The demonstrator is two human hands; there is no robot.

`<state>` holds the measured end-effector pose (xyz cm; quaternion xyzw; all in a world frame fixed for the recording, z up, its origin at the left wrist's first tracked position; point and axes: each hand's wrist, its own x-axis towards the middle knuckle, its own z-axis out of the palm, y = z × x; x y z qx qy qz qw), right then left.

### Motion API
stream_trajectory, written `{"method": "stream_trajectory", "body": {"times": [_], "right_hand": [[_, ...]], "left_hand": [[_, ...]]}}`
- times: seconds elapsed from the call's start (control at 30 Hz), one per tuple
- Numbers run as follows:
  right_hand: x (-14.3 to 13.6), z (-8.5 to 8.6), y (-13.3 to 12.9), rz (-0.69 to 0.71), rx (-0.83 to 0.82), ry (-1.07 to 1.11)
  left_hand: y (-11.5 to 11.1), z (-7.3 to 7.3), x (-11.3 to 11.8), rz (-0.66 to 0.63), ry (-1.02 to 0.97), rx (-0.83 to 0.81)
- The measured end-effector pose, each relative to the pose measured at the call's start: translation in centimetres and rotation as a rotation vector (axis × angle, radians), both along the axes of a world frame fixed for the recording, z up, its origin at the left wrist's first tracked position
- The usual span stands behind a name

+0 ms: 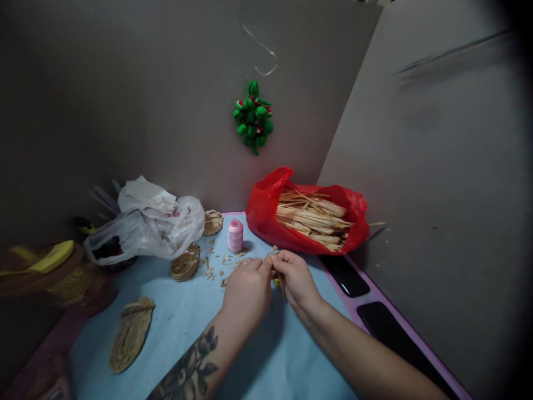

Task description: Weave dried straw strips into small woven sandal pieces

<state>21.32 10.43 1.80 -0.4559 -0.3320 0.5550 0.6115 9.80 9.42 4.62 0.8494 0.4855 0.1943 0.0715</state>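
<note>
My left hand [250, 286] and my right hand [293, 276] meet near the middle of the table, fingers closed in a pinch on a small piece of straw [274, 249]. Its tip pokes up between them, and most of it is hidden by the fingers. Something yellow [277, 283] shows just below the fingertips. Behind my left hand stands a pink thread spool [235, 236], with straw scraps [211, 273] scattered around it. A red plastic bag [264, 208] full of dry straw strips [310, 216] lies beyond my right hand.
Woven straw pieces [185, 263] lie left of the spool, and a woven sole shape [132, 335] sits at front left. Farther left are a white plastic bag [145, 230] and a pot-like object with yellow parts [58, 261]. Two dark phones [347, 276] line the right edge. A green ornament [253, 119] hangs behind.
</note>
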Motion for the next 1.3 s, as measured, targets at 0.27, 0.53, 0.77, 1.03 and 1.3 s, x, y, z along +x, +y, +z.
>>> {"method": "stream_trajectory", "body": {"times": [0.27, 0.53, 0.77, 1.03, 1.3], "right_hand": [[0.0, -0.5, 0.3, 0.038, -0.026, 0.055], [-0.4, -1.5, 0.5, 0.153, 0.047, -0.199], [0.3, -1.4, 0.4, 0.138, 0.14, -0.554], [0.4, -0.6, 0.5, 0.099, 0.136, -0.481], [0.7, 0.3, 0.4, 0.177, 0.124, -0.36]], "left_hand": [[-0.6, 1.1, 0.0, -0.023, 0.131, -0.024], [2.0, -0.5, -1.5, 0.021, -0.391, -0.285], [2.7, -0.7, -1.9, 0.003, -0.483, -0.368], [2.9, -0.5, -1.5, -0.123, -0.642, -0.487], [3.1, -0.5, -1.5, -0.115, -0.618, -0.364]]}}
